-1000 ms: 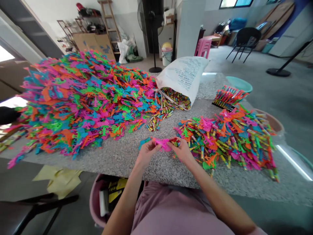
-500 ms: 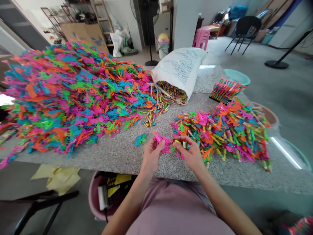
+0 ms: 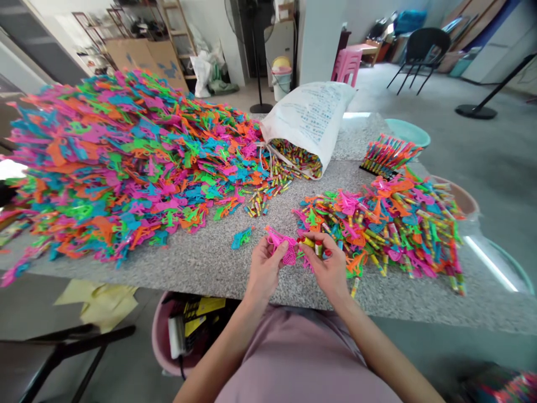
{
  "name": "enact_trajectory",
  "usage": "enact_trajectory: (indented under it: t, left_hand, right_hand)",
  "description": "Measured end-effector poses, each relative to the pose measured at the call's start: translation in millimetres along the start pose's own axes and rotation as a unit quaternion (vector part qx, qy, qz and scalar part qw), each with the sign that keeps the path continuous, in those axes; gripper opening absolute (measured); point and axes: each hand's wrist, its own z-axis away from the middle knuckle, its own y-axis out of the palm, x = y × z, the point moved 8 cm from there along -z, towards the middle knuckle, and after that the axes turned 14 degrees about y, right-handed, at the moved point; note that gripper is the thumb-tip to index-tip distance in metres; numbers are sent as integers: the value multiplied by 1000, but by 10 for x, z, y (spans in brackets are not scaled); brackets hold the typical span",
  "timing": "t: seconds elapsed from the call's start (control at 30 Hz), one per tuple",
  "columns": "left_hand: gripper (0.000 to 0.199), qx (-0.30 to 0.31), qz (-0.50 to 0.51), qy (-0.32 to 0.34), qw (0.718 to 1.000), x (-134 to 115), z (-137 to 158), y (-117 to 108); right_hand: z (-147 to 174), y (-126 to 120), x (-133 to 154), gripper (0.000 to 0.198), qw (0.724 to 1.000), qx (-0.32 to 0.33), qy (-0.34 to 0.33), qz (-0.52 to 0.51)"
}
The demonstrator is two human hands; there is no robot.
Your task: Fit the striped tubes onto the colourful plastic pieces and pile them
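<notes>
My left hand (image 3: 267,262) is closed, pinching a pink plastic toy piece (image 3: 288,252) with a mesh-like part, just above the stone-topped table. Close by on the right, my right hand (image 3: 329,270) is closed around several small yellow tubes with red ends (image 3: 319,247). One of these tubes (image 3: 307,242) points toward the pink piece; whether they touch is hard to see. A blue plastic piece (image 3: 241,238) lies left of my left hand. Beside my right hand spreads a pile of coloured plastic pieces with yellow tubes (image 3: 377,224).
A large heap of loose coloured plastic pieces (image 3: 126,162) covers the left of the table (image 3: 205,263). Yellow tubes spill from a white sack (image 3: 310,115) behind. A rack of filled pieces (image 3: 384,157) stands back right. A pink bin (image 3: 161,341) sits below the front edge.
Both hands have shifted slightly right and stay close together. The pink piece and the tubes are still held, and the tubes' red ends show more plainly now.
</notes>
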Motion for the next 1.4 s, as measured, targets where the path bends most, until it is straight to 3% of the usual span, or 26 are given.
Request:
enact_trajectory:
  t: [0.37, 0.5, 0.63, 0.73, 0.8, 0.87, 0.93, 0.97, 1.03, 1.1, 1.13, 1.17, 1.27, 1.4]
  left_hand:
    - [26, -30, 20, 34, 999, -64, 10, -10]
    - [25, -56, 34, 36, 997, -24, 22, -18]
    - [29, -62, 48, 32, 996, 110, 45, 17]
    - [30, 0, -8, 27, 1000, 197, -34, 21]
    - [37, 58, -123, 47, 990, 172, -177, -102]
    - [45, 60, -313, 111, 941, 12, -381, -404]
    - [46, 3, -537, 154, 830, -204, -559, -794]
    - [47, -27, -624, 135, 770, -266, -624, -989]
    - [50, -38, -723, 79, 685, -285, -708, -1258]
    - [49, -21, -749, 52, 660, -241, -736, -1357]
    - [45, -12, -741, 60, 668, -224, -737, -1349]
    - [38, -12, -716, 75, 694, -219, -732, -1326]
    - [10, -30, -586, 114, 802, -240, -718, -1232]
    - [27, -15, -465, 111, 878, -205, -666, -926]
  right_hand:
    - [65, 34, 40, 18, 992, 12, -99, 83]
    - [169, 96, 77, 31, 974, 49, -188, 118]
    - [261, 158, 38, 43, 959, 75, -234, 142]
    - [209, 105, 0, 40, 951, 84, -245, 168]
    - [37, -146, 2, 34, 952, 18, -235, 195]
    - [-205, -596, 28, 27, 946, -121, -204, 222]
    - [-422, -1012, 62, 28, 923, -236, -167, 253]
    - [-494, -1124, 103, 29, 911, -259, -174, 269]
    - [-555, -1176, 174, 30, 899, -264, -203, 286]
    - [-514, -1036, 170, 30, 912, -225, -210, 272]
    - [-476, -914, 122, 30, 928, -193, -194, 255]
    - [-430, -765, 47, 30, 945, -154, -168, 234]
    - [-269, -257, -206, 29, 980, -36, -94, 171]
    - [-161, 230, -300, 27, 992, 62, -52, 100]
